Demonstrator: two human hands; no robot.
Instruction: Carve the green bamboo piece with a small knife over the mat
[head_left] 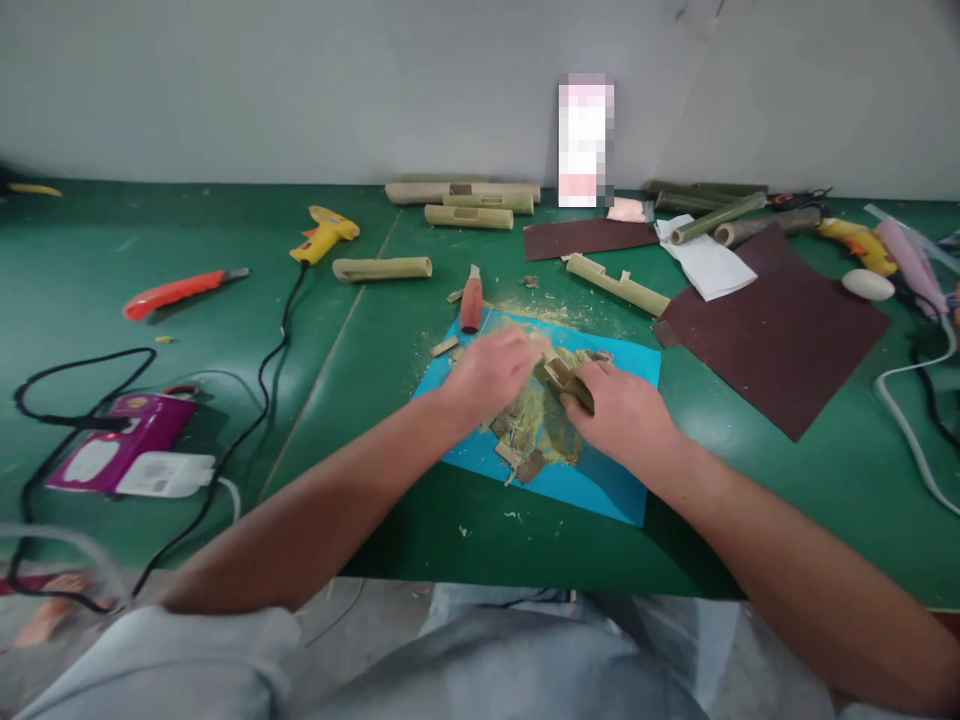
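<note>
My right hand (622, 408) is wrapped round a short bamboo piece (559, 372) with a notch cut in its side, held tilted over a blue sheet (615, 490). My left hand (499, 368) is just left of the bamboo, blurred by motion; its fingers are curled, and what they hold, if anything, cannot be made out. Shavings and bark chips (525, 430) lie on the sheet beneath both hands. A red-handled blade tool (471, 303) lies beyond my left hand, at the sheet's far edge.
Notched bamboo tubes (469, 217) lie along the back, near a propped phone (586, 140). At left are a yellow glue gun (324, 235), a red cutter (176, 293) and a purple power strip (124, 442) with cords. Brown sandpaper (780, 340) and a white egg-shaped object (868, 285) lie right.
</note>
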